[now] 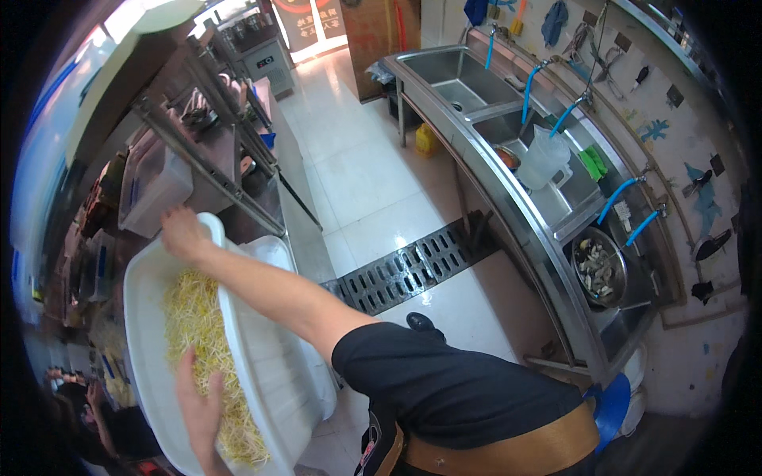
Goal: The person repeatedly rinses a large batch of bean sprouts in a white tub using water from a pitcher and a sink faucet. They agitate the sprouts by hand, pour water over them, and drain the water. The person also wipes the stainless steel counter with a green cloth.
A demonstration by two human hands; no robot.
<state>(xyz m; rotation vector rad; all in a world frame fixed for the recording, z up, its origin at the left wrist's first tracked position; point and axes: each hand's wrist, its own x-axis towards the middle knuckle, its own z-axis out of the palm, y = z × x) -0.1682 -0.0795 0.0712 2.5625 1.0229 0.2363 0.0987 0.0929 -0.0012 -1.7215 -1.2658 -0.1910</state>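
Note:
A large white plastic tub stands before me with a layer of bean sprouts in it. The sprouts are pale with yellow heads and lie lengthwise along the tub's right side. Over the near part of the sprouts is my left hand, its thumb apart from the fingers and nothing in it. My right hand is at the far end of the tub, by the rim. It is blurred and its fingers are partly hidden, so whether it grips the rim cannot be told.
A clear plastic bin stands beyond the tub, near a steel shelf frame. Across the aisle, a steel sink unit holds a plastic jug and a metal bowl. A floor drain grate crosses the tiles. Another person's hand shows at lower left.

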